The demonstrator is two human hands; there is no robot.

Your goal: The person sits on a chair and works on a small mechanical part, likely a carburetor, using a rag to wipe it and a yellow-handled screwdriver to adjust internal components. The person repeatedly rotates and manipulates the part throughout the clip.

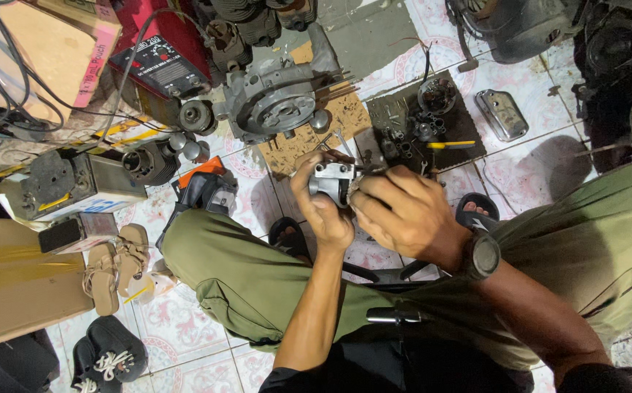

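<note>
While you sit low over a patterned tile floor (185,320), your two hands meet on a small metal part (330,180) held in the air above your knees, just in front of a sheet of brown cardboard (345,116). Your left hand (323,211) cups the part from below and from its left side, thumb and fingers curled around it and closed on its body. Your right hand (403,215), a dark watch (482,255) at its wrist, comes in from the right with its fingers (363,191) bent and pressed against the part's right end; whether they pinch anything there cannot be told, since the knuckles hide the tips. The part is a compact grey casting, dull and slightly shiny along its top edge, with a darker round opening facing you and rounded corners. Beyond it on the cardboard lies a large grey engine casing (279,102). To the right a dark mat (469,138) carries small sockets and a yellow-handled tool (451,145). A red welding machine (159,58) stands at upper left.
</note>
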